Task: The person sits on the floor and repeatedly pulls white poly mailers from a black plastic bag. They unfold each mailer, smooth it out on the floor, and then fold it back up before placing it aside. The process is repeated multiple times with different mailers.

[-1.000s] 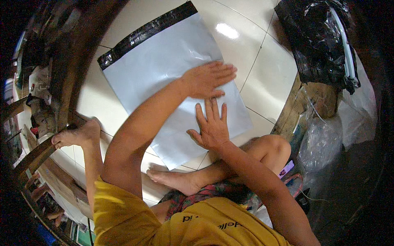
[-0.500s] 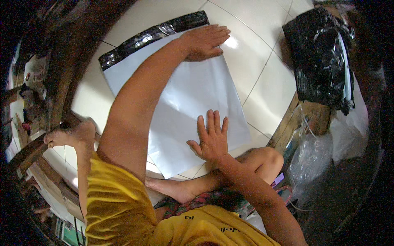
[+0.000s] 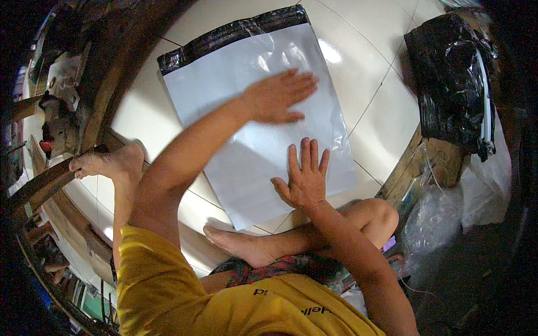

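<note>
A large white plastic mailer bag with a black strip along its far edge lies flat on the white tiled floor. My left hand reaches across it and rests palm down on its upper middle, slightly blurred. My right hand presses flat on the bag's near right part, fingers spread. Neither hand holds anything. My left forearm hides part of the bag's middle.
I sit on the floor with one bare foot at the left and the other just below the bag. A stuffed black plastic bag lies at the upper right, above a wooden piece and clear plastic bags. Dark wooden furniture curves along the left.
My left hand slid up to the bag's black strip, then came back down toward the bag's middle. My right hand stayed pressed on the near right part.
</note>
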